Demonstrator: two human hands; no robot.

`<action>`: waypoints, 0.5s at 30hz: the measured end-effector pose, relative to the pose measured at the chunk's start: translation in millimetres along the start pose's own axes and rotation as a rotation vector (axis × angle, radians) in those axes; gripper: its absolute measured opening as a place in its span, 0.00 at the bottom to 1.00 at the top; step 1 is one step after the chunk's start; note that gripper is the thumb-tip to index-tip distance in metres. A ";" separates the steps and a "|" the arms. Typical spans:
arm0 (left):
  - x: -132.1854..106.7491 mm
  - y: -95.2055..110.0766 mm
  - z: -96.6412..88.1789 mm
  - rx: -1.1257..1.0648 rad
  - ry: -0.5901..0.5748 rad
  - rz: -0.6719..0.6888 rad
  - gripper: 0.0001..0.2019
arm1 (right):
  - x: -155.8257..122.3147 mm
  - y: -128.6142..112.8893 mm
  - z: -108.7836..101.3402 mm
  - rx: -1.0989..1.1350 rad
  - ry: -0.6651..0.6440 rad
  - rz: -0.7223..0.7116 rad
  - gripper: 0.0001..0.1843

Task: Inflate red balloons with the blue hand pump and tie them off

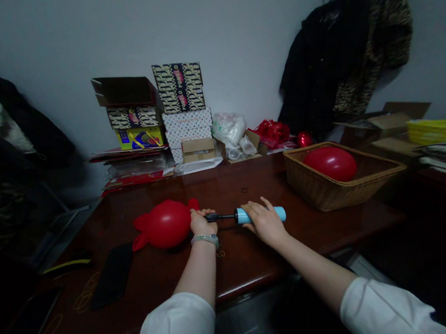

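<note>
A red balloon (165,224), partly inflated and shaped like an animal with small ears, lies on the dark wooden table (239,258). My left hand (200,222) is closed around the balloon's neck where it meets the black nozzle of a hand pump. My right hand (263,221) wraps over the pump's light blue barrel (280,213), fingers curled around it. The pump lies level across the table between both hands. A beaded bracelet sits on my left wrist.
A wicker basket (320,190) at the right holds an inflated red balloon (331,163). Stacked patterned boxes (182,106), bags and red ribbon line the wall. A black phone (112,275) lies at the left. Coats hang on the wall.
</note>
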State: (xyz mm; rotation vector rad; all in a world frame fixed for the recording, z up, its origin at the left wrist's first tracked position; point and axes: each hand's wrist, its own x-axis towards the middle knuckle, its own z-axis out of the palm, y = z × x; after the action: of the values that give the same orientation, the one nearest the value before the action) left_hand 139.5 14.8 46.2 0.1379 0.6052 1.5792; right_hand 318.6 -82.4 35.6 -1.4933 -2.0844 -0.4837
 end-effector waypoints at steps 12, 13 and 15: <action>-9.4 0.9 11.6 -0.013 0.154 -0.095 0.20 | 0.8 3.0 -3.9 0.003 -0.007 0.016 0.26; -8.6 0.2 11.8 -0.012 0.163 -0.101 0.20 | 0.4 3.4 -4.3 0.002 -0.009 0.017 0.26; -7.6 -0.8 12.8 -0.011 0.172 -0.106 0.21 | -0.1 3.7 -4.7 0.000 -0.009 0.021 0.26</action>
State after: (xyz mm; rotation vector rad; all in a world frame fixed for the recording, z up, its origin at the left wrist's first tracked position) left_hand 146.7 11.3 58.8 -0.0388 0.7258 1.5009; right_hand 323.1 -83.9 39.3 -1.5186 -2.0736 -0.4700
